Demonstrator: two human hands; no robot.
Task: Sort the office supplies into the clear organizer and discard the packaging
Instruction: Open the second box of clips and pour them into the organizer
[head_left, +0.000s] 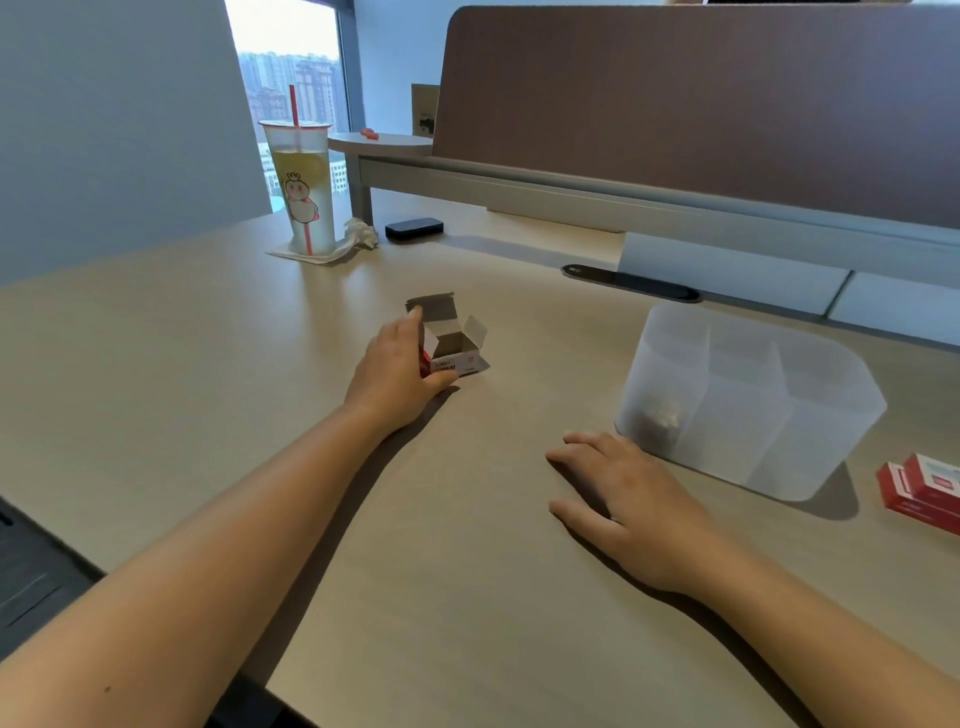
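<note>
Small opened box (453, 347) at frame centre on the desk (208, 374), flaps up, opening facing up, long axis running left-right. Left hand (397, 371) grips its left end, thumb under the near edge. Right hand (621, 499) flat on desk, fingers relaxed, holding nothing, just beside the clear organizer (748, 400) at right. Two red boxes (922, 491) at right edge. Drink cup (301, 187) upper left.

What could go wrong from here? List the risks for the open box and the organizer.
1. The left hand grips the opened small box with its flaps up; if anything remains inside, tipping it could spill contents across the desk.
2. The drink cup stands beyond that hand; a wide sweep might topple it.
3. The right hand rests close to the clear organizer and could nudge it.
</note>
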